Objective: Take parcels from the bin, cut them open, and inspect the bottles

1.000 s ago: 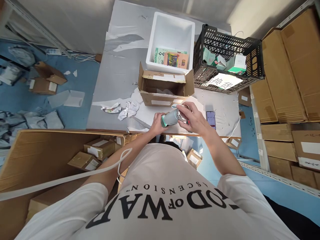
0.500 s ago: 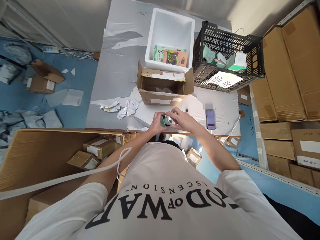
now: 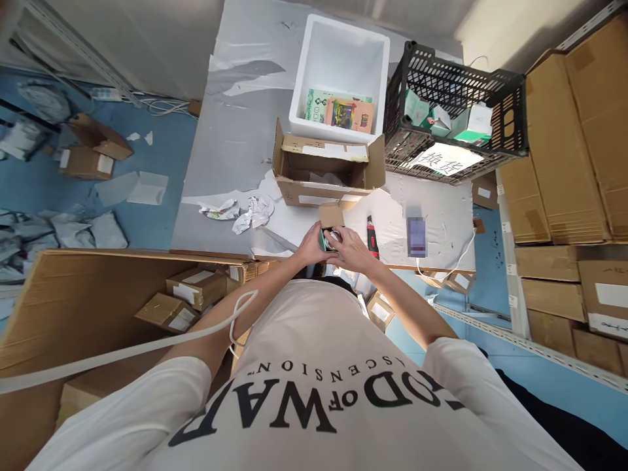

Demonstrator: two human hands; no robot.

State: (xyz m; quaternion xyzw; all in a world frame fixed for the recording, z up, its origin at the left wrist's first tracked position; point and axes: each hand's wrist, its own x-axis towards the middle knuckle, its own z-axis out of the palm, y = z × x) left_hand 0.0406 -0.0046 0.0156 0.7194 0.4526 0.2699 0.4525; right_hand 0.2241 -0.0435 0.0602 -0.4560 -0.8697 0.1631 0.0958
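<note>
My left hand (image 3: pixel 312 246) is wrapped round a small green box at the table's front edge. The box's brown cardboard flap (image 3: pixel 331 214) stands open on the far side. At the box's mouth, the fingers of my right hand (image 3: pixel 351 251) are closed on a shiny silver, rounded object (image 3: pixel 335 236). Most of that object is hidden by the box and my fingers, so its kind cannot be told. A red and black utility knife (image 3: pixel 372 237) lies on the table just right of my right hand.
Beyond my hands stands an open cardboard box (image 3: pixel 324 176). Behind it are a white foam box (image 3: pixel 300 78) with printed packets and a black crate (image 3: pixel 456 75) with small green-white boxes. Crumpled paper (image 3: pixel 255 214) lies left, a phone (image 3: pixel 417 237) with a cable right.
The silver object has gone down further into the green box. My right hand has moved lower, uncovering the utility knife. The box's brown flap has come into view.
</note>
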